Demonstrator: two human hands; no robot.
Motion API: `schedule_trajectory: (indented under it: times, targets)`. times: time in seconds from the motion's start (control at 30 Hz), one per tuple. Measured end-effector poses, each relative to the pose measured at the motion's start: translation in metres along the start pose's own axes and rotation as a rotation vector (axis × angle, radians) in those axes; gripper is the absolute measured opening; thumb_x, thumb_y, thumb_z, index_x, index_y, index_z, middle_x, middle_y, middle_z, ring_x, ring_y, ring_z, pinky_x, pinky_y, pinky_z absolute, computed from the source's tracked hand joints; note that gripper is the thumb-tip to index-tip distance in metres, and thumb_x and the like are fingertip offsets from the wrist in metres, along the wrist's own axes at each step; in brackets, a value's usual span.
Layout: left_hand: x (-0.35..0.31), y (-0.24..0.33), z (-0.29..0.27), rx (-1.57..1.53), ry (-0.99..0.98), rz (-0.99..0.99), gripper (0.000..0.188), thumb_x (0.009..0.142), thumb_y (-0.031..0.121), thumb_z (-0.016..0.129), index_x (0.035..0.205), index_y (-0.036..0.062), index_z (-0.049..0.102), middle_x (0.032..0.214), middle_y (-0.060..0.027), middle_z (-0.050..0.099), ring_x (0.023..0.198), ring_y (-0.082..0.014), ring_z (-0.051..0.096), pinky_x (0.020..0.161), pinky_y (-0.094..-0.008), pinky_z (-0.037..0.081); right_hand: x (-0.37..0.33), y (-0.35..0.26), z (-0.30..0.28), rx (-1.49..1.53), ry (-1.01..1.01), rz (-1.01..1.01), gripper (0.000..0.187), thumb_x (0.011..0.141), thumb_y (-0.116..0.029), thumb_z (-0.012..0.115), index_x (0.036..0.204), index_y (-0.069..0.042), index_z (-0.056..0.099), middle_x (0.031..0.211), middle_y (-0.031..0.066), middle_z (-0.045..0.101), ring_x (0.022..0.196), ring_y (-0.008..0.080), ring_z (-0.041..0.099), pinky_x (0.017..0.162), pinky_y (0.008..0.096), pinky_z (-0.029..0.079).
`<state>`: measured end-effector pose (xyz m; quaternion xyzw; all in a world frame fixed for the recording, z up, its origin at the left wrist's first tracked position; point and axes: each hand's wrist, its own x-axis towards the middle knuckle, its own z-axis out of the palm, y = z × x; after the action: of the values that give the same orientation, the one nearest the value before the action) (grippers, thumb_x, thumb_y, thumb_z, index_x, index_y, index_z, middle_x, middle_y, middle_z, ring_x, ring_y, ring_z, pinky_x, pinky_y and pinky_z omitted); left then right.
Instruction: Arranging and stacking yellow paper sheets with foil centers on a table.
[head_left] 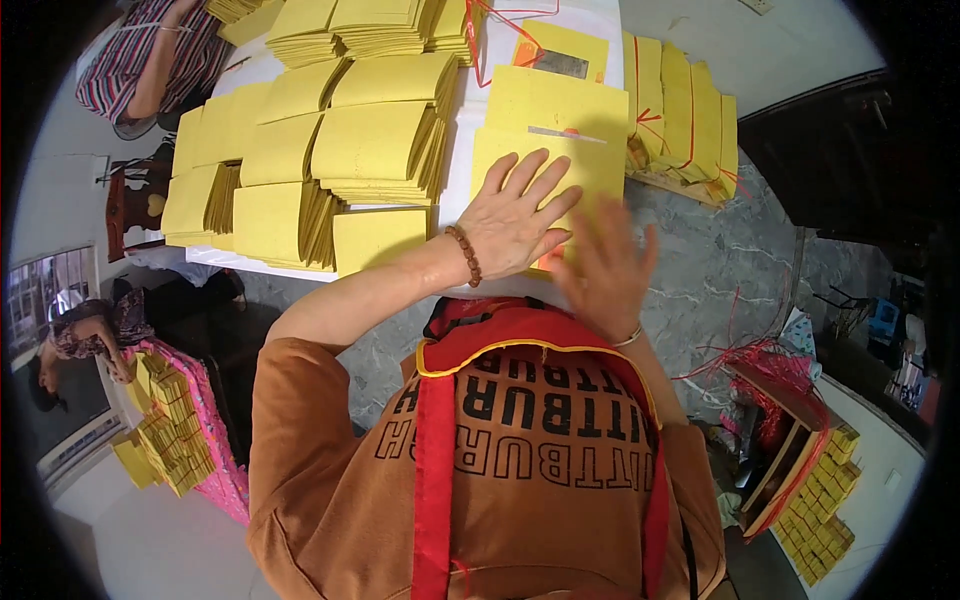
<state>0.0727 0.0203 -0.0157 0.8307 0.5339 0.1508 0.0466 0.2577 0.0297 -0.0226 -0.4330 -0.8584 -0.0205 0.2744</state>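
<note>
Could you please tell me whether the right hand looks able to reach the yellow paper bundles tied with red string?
Probably yes: the right hand, though blurred, looks open and empty, and nothing visible blocks the way to the yellow paper bundles beyond it.

Rows of block capitals [543,408], upside down, solid black and outlined, on a brown top [520,535], below the fingers [528,173]

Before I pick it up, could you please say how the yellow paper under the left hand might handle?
The yellow paper may bend easily, as the nearby stacks curve; lying flat and apparently untied, it could slide.
</note>
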Motion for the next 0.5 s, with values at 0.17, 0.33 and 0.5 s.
schedule_trajectory:
  times: [0.17,0.33,0.5]
  targets:
    - [-0.005,0.0,-0.003,-0.053,0.034,0.053,0.058,0.081,0.04,0.058,0.128,0.0083,0.045,0.135,-0.0166,0.036,0.124,-0.0342,0.032,0.102,-0.0477,0.024,-0.021,-0.002,0.018,0.104,-0.13,-0.063,0.049,0.087,-0.038,0.051,0.123,-0.006,0.052,0.135,0.0109,0.044,0.129,0.0291,0.037,0.103,0.0602,0.014]
    - [-0.002,0.005,-0.001,0.174,0.066,0.117,0.059,0.079,0.037,0.057,0.126,0.0025,0.046,0.119,-0.02,0.049,0.102,-0.0298,0.048,0.084,-0.0382,0.039,-0.016,0.015,0.011,0.511,-0.268,0.084,0.049,0.088,-0.03,0.054,0.129,-0.004,0.045,0.139,0.0124,0.038,0.132,0.0312,0.031,0.106,0.0519,0.017]
    - [0.004,0.009,-0.001,0.309,0.128,0.13,0.06,0.071,0.022,0.056,0.125,-0.0018,0.047,0.104,-0.0196,0.057,0.085,-0.0219,0.057,0.068,-0.0283,0.046,-0.009,0.021,0.011,0.569,-0.045,0.0,0.063,0.083,-0.011,0.058,0.139,-0.003,0.029,0.147,0.017,0.023,0.136,0.0328,0.02,0.11,0.0384,0.015]
